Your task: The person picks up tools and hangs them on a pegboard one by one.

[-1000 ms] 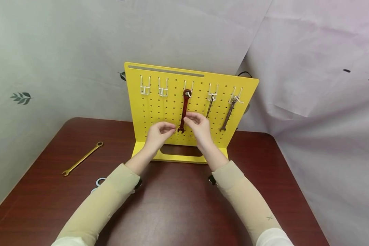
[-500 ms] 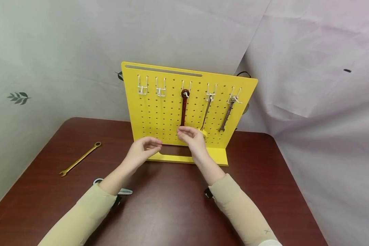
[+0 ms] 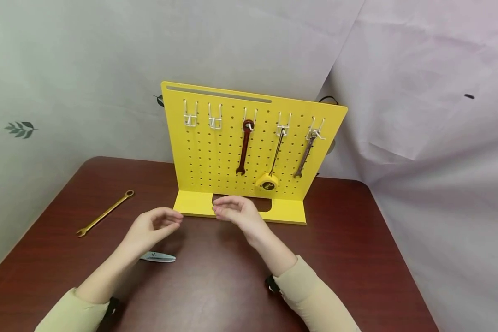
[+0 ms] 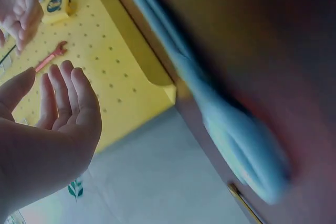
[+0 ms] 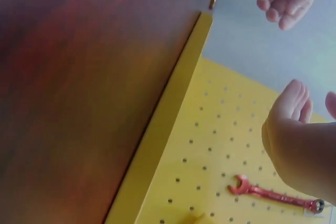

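Note:
My left hand (image 3: 151,230) hovers above the table with relaxed fingers, the thumb apart from them, holding nothing. Beneath it lies a pair of light-blue scissors (image 3: 159,257), the handles hidden by the hand and forearm in the head view; the left wrist view shows the scissors (image 4: 220,111) blurred and close. In front of the pegboard's base, my right hand (image 3: 240,216) is loosely bent, also with nothing in it. A red combination wrench (image 3: 244,150) hangs from the middle hook of the yellow pegboard (image 3: 211,166), apart from both hands.
A yellow tape measure (image 3: 267,182) hangs by a dark cord right of the red wrench. Farther right hangs a silver combination wrench (image 3: 305,156). Two white hooks (image 3: 215,122) at the left hold nothing. A gold combination wrench (image 3: 105,213) lies on the table's left.
Both hands have drawn back from the red wrench, down and to the left, the left hand now over the scissors. The red wrench stays on its hook, and the tape measure has come into view.

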Available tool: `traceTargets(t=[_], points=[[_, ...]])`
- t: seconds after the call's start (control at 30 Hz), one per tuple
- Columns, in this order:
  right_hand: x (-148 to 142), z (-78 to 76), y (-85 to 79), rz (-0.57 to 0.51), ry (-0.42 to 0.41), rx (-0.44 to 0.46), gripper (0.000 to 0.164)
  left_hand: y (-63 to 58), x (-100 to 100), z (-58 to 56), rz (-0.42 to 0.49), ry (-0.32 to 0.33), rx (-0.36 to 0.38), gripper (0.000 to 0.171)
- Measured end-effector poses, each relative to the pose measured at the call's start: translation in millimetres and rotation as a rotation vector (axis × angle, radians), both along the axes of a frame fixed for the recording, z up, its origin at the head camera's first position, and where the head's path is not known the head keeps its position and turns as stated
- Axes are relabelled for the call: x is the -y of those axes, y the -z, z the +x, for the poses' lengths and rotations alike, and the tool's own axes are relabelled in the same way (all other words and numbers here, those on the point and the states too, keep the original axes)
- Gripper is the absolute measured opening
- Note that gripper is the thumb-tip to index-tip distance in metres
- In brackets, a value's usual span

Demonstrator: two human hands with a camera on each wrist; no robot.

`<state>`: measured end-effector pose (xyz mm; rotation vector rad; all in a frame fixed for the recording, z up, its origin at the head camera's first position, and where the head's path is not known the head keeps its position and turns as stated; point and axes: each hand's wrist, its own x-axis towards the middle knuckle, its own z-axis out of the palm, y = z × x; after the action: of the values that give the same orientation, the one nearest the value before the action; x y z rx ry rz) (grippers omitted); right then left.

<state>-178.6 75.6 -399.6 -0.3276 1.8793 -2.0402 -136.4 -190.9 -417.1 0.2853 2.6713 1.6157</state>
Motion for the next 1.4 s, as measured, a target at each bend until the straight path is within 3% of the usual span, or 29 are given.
traceTargets(t=[0.2,0.3,0.53,0.8,0.93,1.17,1.27,1.4], points=[[11.7,12.4,8.2,0.041,-0.111,0.022,0.032,8.4,28.1,19.1,-0.136,-0.057,-0.123,0.017],[18.5,16.6,13.3,0.062,-0.145,0.029,0.030,13.5,43.5,27.4,-0.185,-0.097,-0.150,0.018],[34.1,21.6,19.2,0.100,-0.244,0.047,0.029,22.6,81.0,45.8,-0.179,-0.205,-0.146,0.018],[51.3,19.4,26.6,0.138,-0.326,0.067,0.029,30.6,111.3,65.3,-0.171,-0.246,-0.091,0.020],[60.6,16.5,31.9,0.174,-0.362,0.053,0.029,38.8,121.8,70.8,-0.229,-0.234,-0.078,0.019],[73.0,11.9,36.8,0.284,-0.463,0.015,0.027,54.2,128.6,77.0,-0.350,-0.145,-0.019,0.033],[78.7,9.3,38.0,0.371,-0.501,-0.044,0.027,55.6,129.0,77.7,-0.389,-0.127,0.049,0.040],[87.4,5.9,38.6,0.530,-0.542,-0.150,0.028,55.1,127.1,76.9,-0.411,-0.120,0.063,0.044]])
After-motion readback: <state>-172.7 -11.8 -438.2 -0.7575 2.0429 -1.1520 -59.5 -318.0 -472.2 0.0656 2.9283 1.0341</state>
